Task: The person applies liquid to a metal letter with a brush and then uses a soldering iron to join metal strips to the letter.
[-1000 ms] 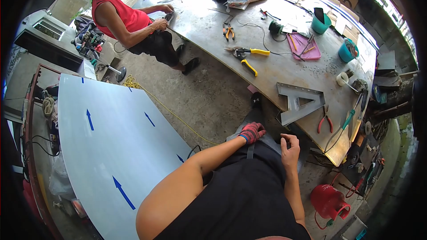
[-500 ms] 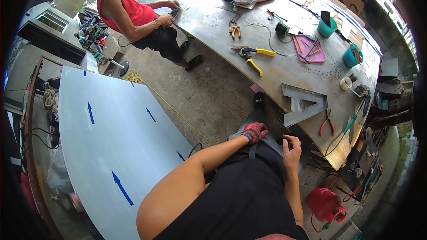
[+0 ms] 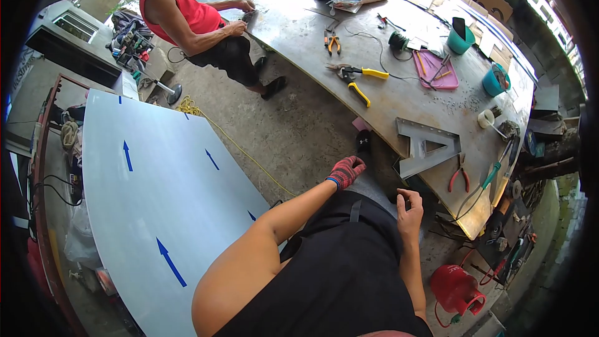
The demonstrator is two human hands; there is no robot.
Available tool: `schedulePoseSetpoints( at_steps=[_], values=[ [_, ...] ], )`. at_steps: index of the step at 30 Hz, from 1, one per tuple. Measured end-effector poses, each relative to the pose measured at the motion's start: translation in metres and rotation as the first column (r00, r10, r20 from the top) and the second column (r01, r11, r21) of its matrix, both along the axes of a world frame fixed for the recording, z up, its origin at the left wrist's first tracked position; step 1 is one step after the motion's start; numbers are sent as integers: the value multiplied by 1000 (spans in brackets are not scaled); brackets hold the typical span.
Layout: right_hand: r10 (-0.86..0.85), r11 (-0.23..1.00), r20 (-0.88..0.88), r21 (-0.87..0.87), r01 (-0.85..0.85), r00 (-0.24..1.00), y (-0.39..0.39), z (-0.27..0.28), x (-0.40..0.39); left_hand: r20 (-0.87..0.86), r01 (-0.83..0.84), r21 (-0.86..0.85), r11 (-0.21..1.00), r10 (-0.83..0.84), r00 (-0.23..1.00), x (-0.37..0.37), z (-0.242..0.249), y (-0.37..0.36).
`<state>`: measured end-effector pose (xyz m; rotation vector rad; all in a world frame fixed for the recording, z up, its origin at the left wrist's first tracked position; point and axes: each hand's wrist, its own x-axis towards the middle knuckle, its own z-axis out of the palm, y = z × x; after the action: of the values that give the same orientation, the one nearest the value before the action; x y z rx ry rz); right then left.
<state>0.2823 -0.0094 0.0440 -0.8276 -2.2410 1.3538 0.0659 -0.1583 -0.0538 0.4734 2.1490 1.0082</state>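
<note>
My left hand [image 3: 347,171], in a red and black glove, is above my lap with its fingers curled together; whatever they hold, if anything, is hidden. Bare and held near the table's front edge, my right hand [image 3: 409,208] has loosely bent fingers, apart, with nothing seen between them. Nearest to both on the metal table [image 3: 293,31] lies a grey metal letter A [image 3: 430,145]. Red-handled pliers [image 3: 460,175] are at its right. Yellow-handled cutters [image 3: 357,79] and orange-handled pliers [image 3: 332,41] lie farther back.
A co-worker in a red top [image 3: 181,15] stands at the table's far left, both hands on a small item. A pale panel with blue arrows [image 3: 137,212] fills the left. A pink tray [image 3: 435,70] and teal cups [image 3: 460,40] are on the table; a red gas cylinder [image 3: 452,284] stands lower right.
My left hand has risen off my thigh and moved a little up and left. My right hand is nearly unmoved. The view has shifted slightly.
</note>
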Motion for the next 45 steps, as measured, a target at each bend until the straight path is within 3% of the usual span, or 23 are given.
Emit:
schedulePoseSetpoints(
  at_steps=[8,11,34,45],
  values=[
    [-16,1000,-6,-19,16,1000,-3,3,2,57,71,29,997,-73,996,30,-25,-4],
    [-10,1000,4,12,10,1000,-1,2,4,-70,194,-47,980,-197,978,37,-16,-1],
    [8,1000,23,-26,-8,1000,-2,2,1,-38,171,-76,982,-174,984,34,-21,0],
    [-18,999,-8,34,18,1000,0,11,0,-40,211,-74,975,-215,976,34,-24,-2]
  ],
)
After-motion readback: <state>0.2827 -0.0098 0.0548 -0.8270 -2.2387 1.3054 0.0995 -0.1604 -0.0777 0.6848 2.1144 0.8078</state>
